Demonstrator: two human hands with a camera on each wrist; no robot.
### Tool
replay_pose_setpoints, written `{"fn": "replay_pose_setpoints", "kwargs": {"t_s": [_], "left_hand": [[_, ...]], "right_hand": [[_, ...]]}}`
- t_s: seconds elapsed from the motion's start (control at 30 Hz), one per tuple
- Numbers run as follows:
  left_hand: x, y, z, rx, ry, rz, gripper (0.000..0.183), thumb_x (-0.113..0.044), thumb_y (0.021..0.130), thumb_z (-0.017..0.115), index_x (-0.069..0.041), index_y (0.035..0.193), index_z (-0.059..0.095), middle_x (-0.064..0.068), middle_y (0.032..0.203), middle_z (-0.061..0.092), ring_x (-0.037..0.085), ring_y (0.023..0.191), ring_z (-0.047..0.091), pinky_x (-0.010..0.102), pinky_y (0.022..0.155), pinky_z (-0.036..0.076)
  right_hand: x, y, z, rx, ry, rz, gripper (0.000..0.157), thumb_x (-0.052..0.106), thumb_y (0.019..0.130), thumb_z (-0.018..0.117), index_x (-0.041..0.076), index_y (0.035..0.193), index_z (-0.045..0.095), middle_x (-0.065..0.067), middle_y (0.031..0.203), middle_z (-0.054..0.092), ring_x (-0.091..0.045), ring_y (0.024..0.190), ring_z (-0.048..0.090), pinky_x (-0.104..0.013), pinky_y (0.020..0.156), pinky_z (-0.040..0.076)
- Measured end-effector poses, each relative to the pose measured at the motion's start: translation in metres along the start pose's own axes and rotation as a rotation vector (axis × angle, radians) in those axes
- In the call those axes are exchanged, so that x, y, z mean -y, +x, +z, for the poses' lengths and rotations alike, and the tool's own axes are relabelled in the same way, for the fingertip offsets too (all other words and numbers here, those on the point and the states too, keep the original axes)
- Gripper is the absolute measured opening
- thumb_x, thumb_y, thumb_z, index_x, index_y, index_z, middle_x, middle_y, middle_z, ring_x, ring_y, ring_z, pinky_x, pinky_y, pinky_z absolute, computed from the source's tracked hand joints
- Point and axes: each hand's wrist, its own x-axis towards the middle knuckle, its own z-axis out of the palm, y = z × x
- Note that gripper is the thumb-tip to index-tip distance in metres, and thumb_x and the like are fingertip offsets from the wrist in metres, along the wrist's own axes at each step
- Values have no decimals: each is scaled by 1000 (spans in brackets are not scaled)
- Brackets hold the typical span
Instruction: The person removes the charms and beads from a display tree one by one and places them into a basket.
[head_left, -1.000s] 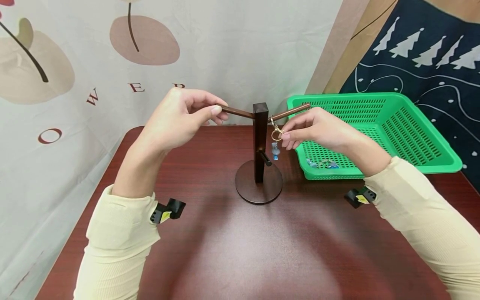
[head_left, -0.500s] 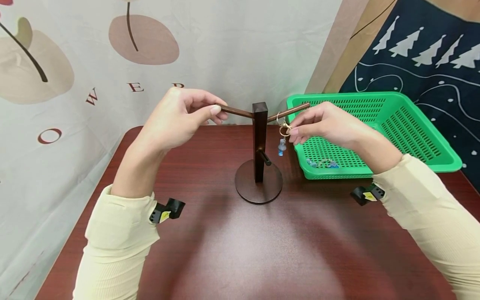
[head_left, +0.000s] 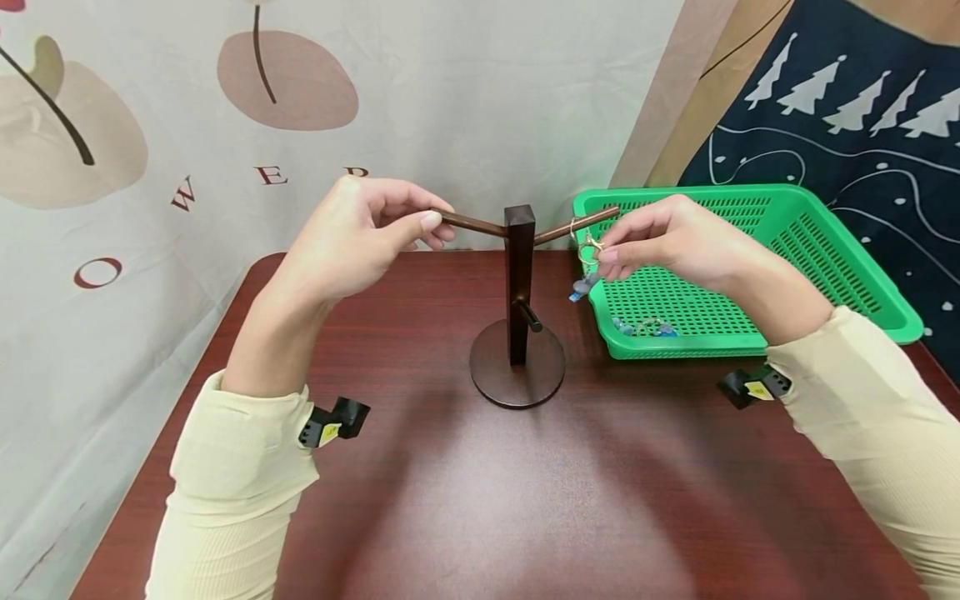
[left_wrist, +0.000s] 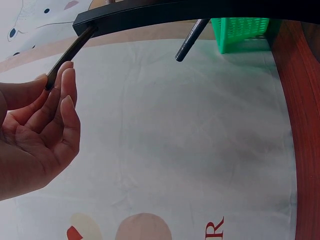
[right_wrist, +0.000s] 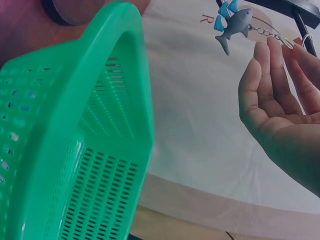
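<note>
In the head view, a dark wooden stand [head_left: 519, 287] with a round base stands upright on the table. My left hand [head_left: 348, 237] pinches the end of its left peg [head_left: 476, 223] between thumb and fingers. A keychain [head_left: 585, 285] hangs by a loop around the right peg [head_left: 558, 232], partway toward the tip. With thumb and fingertips my right hand [head_left: 678, 242] pinches the keychain's gold ring. The right wrist view shows its grey shark-like charm [right_wrist: 237, 25] with blue pieces and a short chain, swung out to the side.
A green plastic basket [head_left: 750, 340] sits at the right behind the stand, with several blue keychains [head_left: 645, 327] inside. One short lower peg [head_left: 529, 317] sticks out toward the front. A white printed cloth [head_left: 465, 100] hangs behind the reddish-brown table [head_left: 390, 350].
My right hand has moved rightward and slightly up, drawing the keychain's loop along the right peg toward its tip. The charm has tilted. The left hand has stayed on its peg.
</note>
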Motion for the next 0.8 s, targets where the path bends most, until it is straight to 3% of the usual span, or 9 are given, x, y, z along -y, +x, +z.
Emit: {"fn": "replay_pose_setpoints", "kwargs": {"t_s": [0.27,0.8], "left_hand": [[0,0,0,-1,-15,-3,16,-7,91,55,0,99,67,8,82,68,15,78,63,29,79,46],[1,0,0,1,-9,2,17,-7,91,55,0,100,67,8,82,68,15,78,64,28,78,46]], "right_hand": [[2,-5,-6,-17,0,-2,10,7,86,63,2,92,69,-12,82,67,-23,74,63,-31,71,51],[6,-15,-21,-75,-67,-13,16,5,85,63,-7,96,65,-14,81,67,-23,74,64,-28,69,52]]}}
